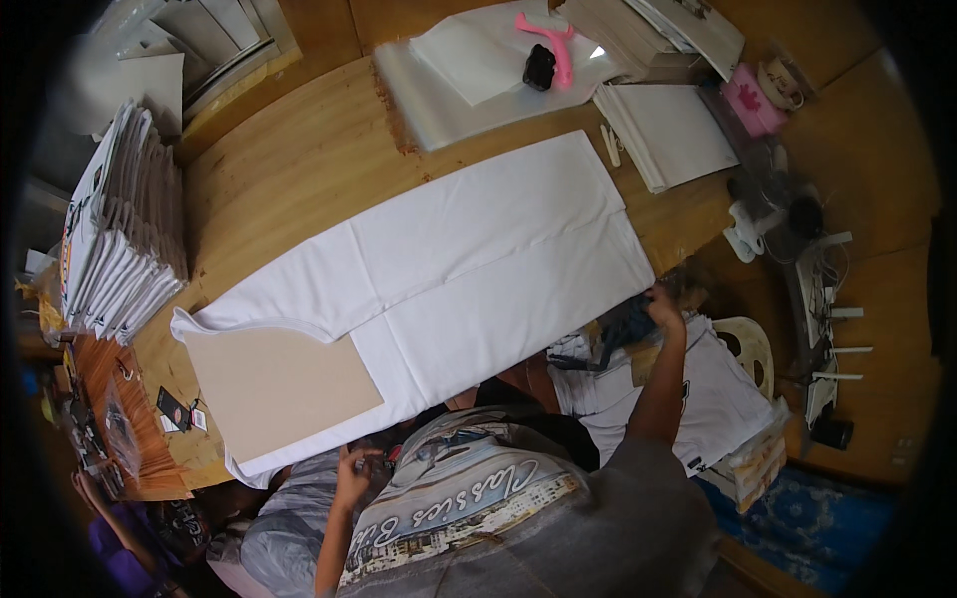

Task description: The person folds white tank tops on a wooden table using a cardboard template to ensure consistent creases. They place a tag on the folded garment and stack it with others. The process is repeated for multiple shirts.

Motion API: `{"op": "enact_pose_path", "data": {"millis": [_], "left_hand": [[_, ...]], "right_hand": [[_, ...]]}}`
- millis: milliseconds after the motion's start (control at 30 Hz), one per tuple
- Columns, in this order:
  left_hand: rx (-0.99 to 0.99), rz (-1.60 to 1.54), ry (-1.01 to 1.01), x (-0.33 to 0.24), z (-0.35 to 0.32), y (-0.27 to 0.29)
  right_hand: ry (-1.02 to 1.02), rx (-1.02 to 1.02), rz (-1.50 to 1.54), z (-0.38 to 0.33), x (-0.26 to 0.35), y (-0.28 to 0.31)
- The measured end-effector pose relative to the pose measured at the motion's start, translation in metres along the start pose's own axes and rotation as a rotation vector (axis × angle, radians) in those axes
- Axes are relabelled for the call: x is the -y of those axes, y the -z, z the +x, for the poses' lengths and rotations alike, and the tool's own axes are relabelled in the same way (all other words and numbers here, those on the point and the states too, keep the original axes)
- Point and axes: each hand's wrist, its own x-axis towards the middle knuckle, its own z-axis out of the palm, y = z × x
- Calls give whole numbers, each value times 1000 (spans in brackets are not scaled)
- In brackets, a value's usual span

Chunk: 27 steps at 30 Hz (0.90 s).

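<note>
**White cloth garment [498, 269] flat, folding looks partway**

It spans the brown wooden counter [289, 140], beige rectangular board [279, 389] at its collar end. Far long side looks folded in; near side looks still to do. Right hand [666, 309] is at its near hem corner, left hand [354, 475] just off its near edge; can't tell if either grips anything. Tall stack of folded white garments [130, 229] left of it, clear plastic sheets [419, 95] beyond, cream plastic chair [762, 344] off its right end.
</note>
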Motion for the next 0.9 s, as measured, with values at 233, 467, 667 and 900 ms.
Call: {"op": "enact_pose_path", "data": {"millis": [233,467,667,900], "left_hand": [[104,312,-206,-18,40,-39],[-158,444,-570,-74,8,-4],[-298,-309,-9,-163,81,39],[-340,529,-279,-144,143,50]], "right_hand": [[-2,92,326,-18,-30,-23],[249,85,558,-63,-7,41],[142,-7,1030,17,98,51],[22,97,533,58,136,26]]}}
